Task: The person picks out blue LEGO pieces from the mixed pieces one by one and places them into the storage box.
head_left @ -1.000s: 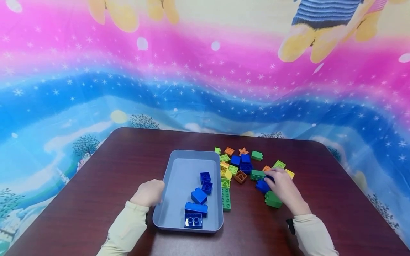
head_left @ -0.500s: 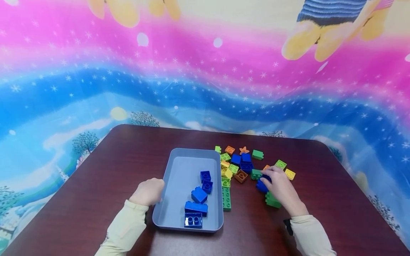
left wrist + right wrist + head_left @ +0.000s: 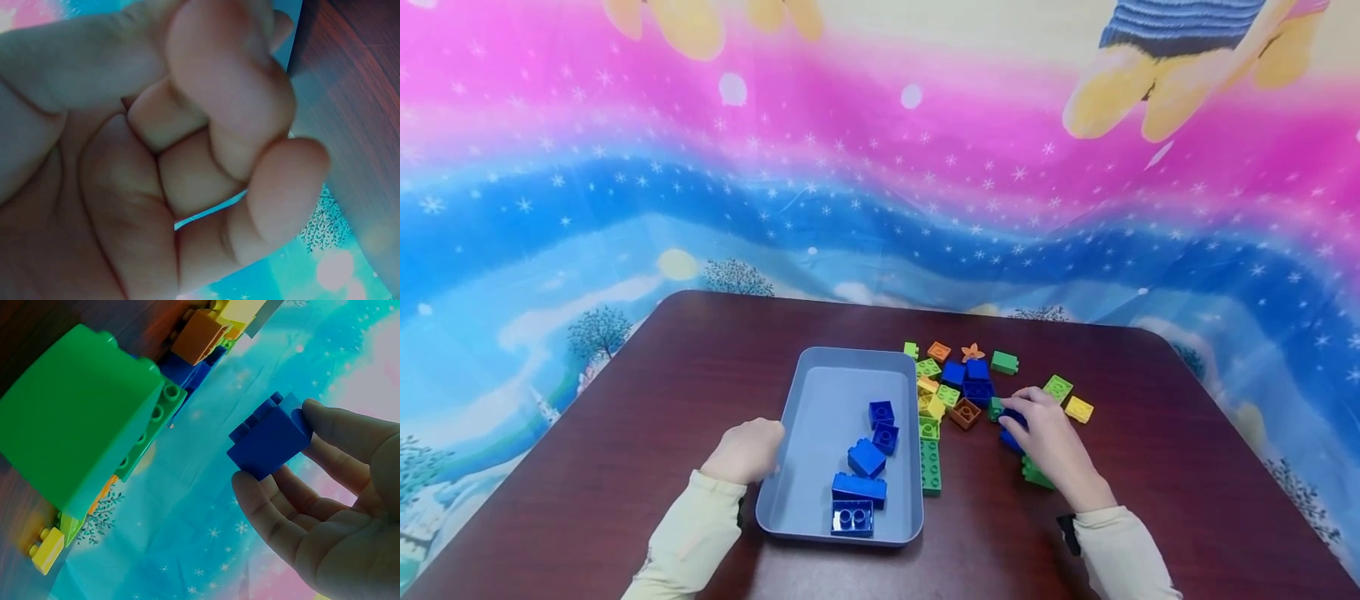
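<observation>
My left hand (image 3: 747,450) grips the left rim of a grey-blue tray (image 3: 797,392) with curled fingers. In the left wrist view those curled fingers fill most of the picture, and a strip of the tray (image 3: 292,44) shows behind them. Several blue bricks, such as a long one (image 3: 859,490), lie in the tray's right half. To the right of the tray, my right hand (image 3: 1054,442) pinches a blue building brick (image 3: 269,439) between thumb and fingertips. A green brick (image 3: 1036,473) is partly hidden under that hand.
Between tray and right hand lie loose bricks: a green plate (image 3: 930,468), a brown brick (image 3: 965,413), blue bricks (image 3: 977,392) and an orange flower piece (image 3: 972,352). A yellow brick (image 3: 1079,408) and a lime one (image 3: 1057,388) lie beyond the right hand. A printed cloth (image 3: 880,208) hangs behind the table.
My right hand has shifted a little left with its fingers on the blue brick, now covering more of the green bricks and the orange piece near it. The left hand and tray stay put.
</observation>
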`<state>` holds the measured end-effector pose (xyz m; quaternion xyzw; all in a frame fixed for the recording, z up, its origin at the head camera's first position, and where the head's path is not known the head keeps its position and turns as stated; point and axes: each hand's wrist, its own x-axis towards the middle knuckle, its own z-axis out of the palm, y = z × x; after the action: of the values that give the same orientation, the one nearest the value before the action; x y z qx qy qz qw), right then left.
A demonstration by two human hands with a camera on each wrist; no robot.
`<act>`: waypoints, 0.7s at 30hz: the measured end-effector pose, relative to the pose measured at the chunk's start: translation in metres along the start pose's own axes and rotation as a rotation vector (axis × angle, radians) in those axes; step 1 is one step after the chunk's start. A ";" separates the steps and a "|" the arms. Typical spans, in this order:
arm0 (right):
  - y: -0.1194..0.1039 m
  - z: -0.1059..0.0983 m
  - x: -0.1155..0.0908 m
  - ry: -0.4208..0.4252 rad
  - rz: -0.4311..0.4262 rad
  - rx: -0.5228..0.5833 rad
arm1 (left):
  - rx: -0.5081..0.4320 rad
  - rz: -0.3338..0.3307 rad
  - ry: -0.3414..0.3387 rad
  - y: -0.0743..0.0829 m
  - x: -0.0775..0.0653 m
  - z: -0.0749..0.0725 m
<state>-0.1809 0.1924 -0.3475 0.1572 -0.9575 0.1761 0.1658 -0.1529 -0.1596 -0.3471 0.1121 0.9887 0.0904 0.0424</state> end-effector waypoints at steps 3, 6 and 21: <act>-0.004 0.001 -0.002 0.006 -0.010 0.004 | -0.001 0.003 0.001 0.000 -0.001 0.001; -0.007 0.001 -0.003 0.024 -0.026 0.008 | 0.004 0.008 0.005 0.000 -0.001 0.000; -0.024 0.007 -0.004 0.050 -0.088 0.033 | 0.015 0.013 0.016 0.001 -0.001 0.001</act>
<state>-0.1704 0.1696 -0.3489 0.1975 -0.9421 0.1881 0.1948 -0.1517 -0.1590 -0.3475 0.1182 0.9888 0.0844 0.0332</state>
